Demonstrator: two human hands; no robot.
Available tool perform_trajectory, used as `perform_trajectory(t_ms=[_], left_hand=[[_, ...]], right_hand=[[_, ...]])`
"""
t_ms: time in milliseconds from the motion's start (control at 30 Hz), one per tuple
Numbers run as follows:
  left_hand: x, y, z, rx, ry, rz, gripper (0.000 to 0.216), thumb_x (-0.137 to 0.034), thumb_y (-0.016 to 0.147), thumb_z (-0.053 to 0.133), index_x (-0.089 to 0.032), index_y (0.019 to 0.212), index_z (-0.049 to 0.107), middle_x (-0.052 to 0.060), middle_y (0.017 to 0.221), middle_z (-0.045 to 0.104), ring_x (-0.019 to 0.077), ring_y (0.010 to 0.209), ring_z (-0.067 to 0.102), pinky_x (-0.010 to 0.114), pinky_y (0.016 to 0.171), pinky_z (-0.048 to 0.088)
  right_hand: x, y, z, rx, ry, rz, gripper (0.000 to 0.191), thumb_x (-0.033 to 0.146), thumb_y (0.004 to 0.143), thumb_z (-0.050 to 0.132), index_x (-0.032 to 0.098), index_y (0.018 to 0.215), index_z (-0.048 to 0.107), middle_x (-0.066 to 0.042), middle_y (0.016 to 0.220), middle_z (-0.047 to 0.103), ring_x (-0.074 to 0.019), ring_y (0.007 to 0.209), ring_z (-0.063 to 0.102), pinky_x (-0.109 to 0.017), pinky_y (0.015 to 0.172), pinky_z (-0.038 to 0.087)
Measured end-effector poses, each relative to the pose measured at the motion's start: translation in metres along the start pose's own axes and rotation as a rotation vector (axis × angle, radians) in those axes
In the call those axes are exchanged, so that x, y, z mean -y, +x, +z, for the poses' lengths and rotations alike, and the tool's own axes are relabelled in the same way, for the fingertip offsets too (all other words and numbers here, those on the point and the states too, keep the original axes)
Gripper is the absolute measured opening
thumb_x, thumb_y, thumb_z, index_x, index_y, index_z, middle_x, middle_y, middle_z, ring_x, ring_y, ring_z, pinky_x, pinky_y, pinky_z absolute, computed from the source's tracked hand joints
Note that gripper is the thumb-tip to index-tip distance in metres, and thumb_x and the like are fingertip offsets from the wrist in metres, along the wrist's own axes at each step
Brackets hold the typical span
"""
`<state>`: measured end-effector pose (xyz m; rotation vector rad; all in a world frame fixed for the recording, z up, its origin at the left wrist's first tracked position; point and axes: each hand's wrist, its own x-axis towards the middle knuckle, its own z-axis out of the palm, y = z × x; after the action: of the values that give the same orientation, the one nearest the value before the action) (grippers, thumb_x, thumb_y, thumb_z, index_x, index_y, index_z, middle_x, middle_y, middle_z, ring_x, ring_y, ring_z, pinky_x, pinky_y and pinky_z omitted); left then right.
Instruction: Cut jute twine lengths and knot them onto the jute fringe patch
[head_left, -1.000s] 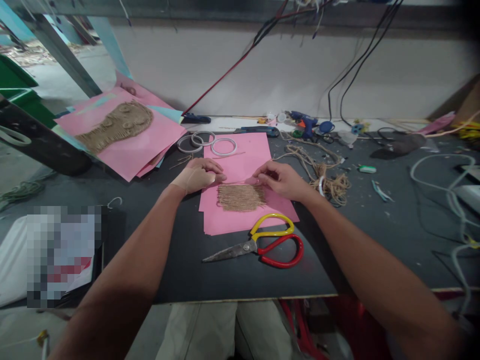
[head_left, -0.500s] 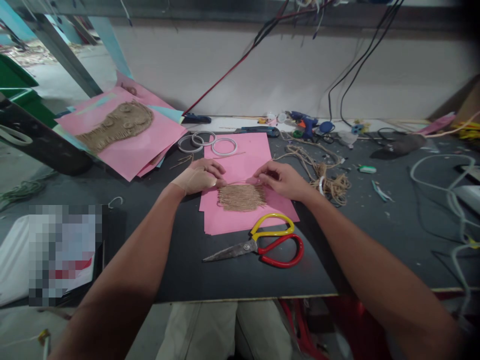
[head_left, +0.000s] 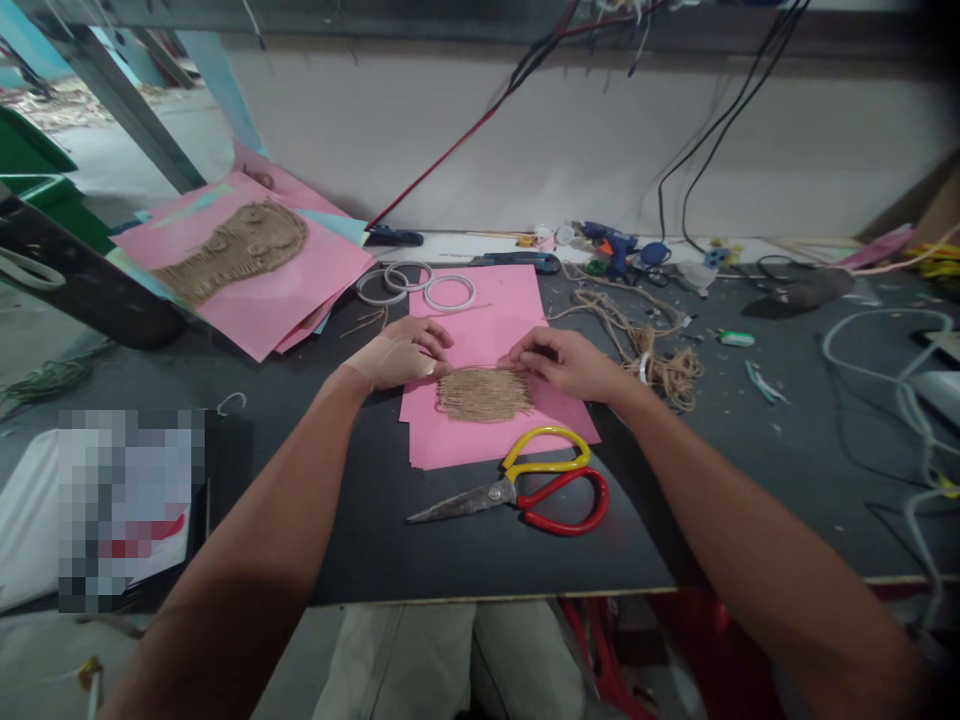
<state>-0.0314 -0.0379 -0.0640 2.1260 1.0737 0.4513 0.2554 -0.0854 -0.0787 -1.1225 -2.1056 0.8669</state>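
A block of brown twine strands [head_left: 484,394], laid side by side, lies on pink paper [head_left: 480,450] in front of me. My left hand [head_left: 401,355] is at its upper left corner, thumb and forefinger pinched on the end of a twine strand. At the upper right corner my right hand [head_left: 566,360] pinches the strand's other end. The strand runs along the block's top edge. Just below the paper lie scissors [head_left: 510,488] with one yellow and one red handle.
Silvery rings [head_left: 450,293] lie at the paper's top left. A tangled twine bundle [head_left: 667,375] sits to the right. Pink sheets [head_left: 262,330] bearing a brown twine shape [head_left: 247,245] are at the left. A blue glue gun [head_left: 616,248] and a cutter [head_left: 517,262] lie along the back.
The strand between my hands has come down against the block's top edge; before, it showed slightly above it. Both hands have barely moved.
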Motion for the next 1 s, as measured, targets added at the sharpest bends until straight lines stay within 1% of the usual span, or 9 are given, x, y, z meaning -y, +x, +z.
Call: perform_trajectory(t_ms=[100,300,400,467,667,833,1000], left_hand=[[-0.0004,-0.0003,0.0003,0.000,0.005,0.004,0.012,-0.030,0.068,0.072,-0.020,0.072,0.074,0.006,0.092,0.077,0.0199,0.094,0.070,0.030,0.084,0.055],[-0.0009,0.0006,-0.0005,0.015,0.011,-0.003,0.012,-0.030,0.067,0.072,-0.019,0.071,0.074,0.007,0.094,0.077,0.0193,0.093,0.069,0.028,0.083,0.054],[-0.0001,0.0007,-0.0002,0.017,0.022,0.010,0.012,-0.030,0.068,0.071,-0.019,0.070,0.074,0.007,0.095,0.077,0.0189,0.094,0.069,0.028,0.083,0.053],[0.0004,0.0007,0.0001,0.010,0.027,0.020,0.012,-0.030,0.068,0.070,-0.019,0.070,0.073,0.006,0.096,0.077,0.0184,0.094,0.069,0.028,0.084,0.053],[-0.0020,0.0009,-0.0003,0.012,0.015,-0.004,0.011,-0.030,0.067,0.072,-0.020,0.069,0.073,0.006,0.097,0.077,0.0194,0.095,0.070,0.028,0.086,0.054],[-0.0040,0.0003,-0.0009,0.018,-0.010,-0.003,0.008,-0.027,0.068,0.072,-0.019,0.071,0.072,0.007,0.101,0.076,0.0185,0.093,0.070,0.028,0.084,0.055],[-0.0036,0.0000,-0.0008,0.020,-0.006,-0.002,0.008,-0.026,0.069,0.072,-0.018,0.071,0.072,0.008,0.096,0.076,0.0191,0.094,0.070,0.030,0.087,0.054]], right_hand=[[0.0010,-0.0001,-0.0007,0.010,-0.011,-0.014,0.012,0.025,0.095,0.056,0.020,0.095,0.067,-0.009,0.101,0.078,-0.0237,0.095,0.072,-0.037,0.083,0.053],[-0.0001,0.0010,0.0005,-0.010,-0.182,-0.048,0.015,0.021,0.094,0.055,0.019,0.093,0.069,-0.009,0.100,0.077,-0.0226,0.090,0.070,-0.036,0.081,0.051],[-0.0017,0.0013,0.0015,-0.013,-0.295,-0.085,0.015,0.018,0.094,0.055,0.019,0.093,0.070,-0.009,0.098,0.076,-0.0228,0.089,0.069,-0.035,0.081,0.050],[-0.0023,0.0014,0.0019,-0.008,-0.331,-0.100,0.015,0.017,0.093,0.055,0.018,0.093,0.070,-0.010,0.097,0.075,-0.0226,0.088,0.069,-0.035,0.081,0.049],[-0.0017,0.0014,0.0022,-0.014,-0.363,-0.100,0.015,0.014,0.091,0.056,0.018,0.094,0.070,-0.008,0.094,0.074,-0.0207,0.084,0.067,-0.032,0.077,0.047],[-0.0008,0.0009,0.0014,-0.002,-0.373,-0.118,0.020,0.014,0.092,0.055,0.019,0.098,0.073,-0.007,0.095,0.074,-0.0199,0.084,0.067,-0.031,0.078,0.047],[-0.0022,0.0015,0.0014,0.021,-0.373,-0.143,0.024,0.013,0.092,0.053,0.019,0.099,0.075,-0.009,0.097,0.074,-0.0210,0.086,0.067,-0.033,0.080,0.048]])
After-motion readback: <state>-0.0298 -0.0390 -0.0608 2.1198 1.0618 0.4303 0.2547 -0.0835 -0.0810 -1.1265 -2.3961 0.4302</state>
